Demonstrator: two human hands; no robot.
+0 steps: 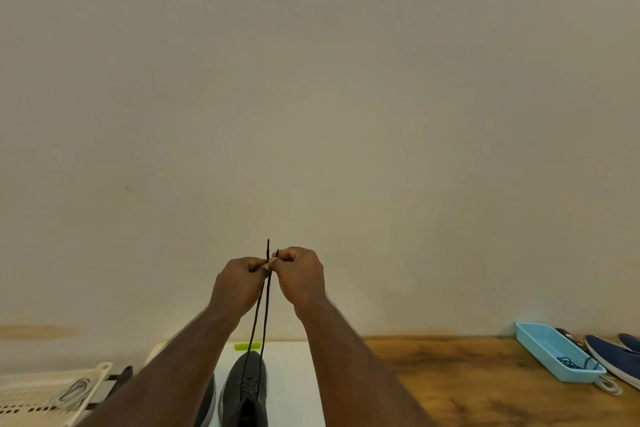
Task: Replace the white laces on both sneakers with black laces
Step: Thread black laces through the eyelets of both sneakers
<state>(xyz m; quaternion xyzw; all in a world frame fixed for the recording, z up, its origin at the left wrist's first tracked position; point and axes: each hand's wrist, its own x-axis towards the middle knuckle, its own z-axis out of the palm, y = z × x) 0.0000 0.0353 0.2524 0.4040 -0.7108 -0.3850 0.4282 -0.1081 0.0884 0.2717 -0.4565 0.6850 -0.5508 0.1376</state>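
Through my head camera I am seeing two grey sneakers [245, 388] sitting side by side on a white mat [294, 381], toes pointing away from me toward the wall. One thin black lace [260, 315] is rising from the right one in two taut, near-vertical strands. My left hand [237, 286] and right hand [300, 276] are each pinching one strand near its tip, fingers curled, held up before the wall.

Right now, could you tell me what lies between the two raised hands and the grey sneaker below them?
In the head view, only the two strands of the black lace run from the hands down to the grey sneaker.
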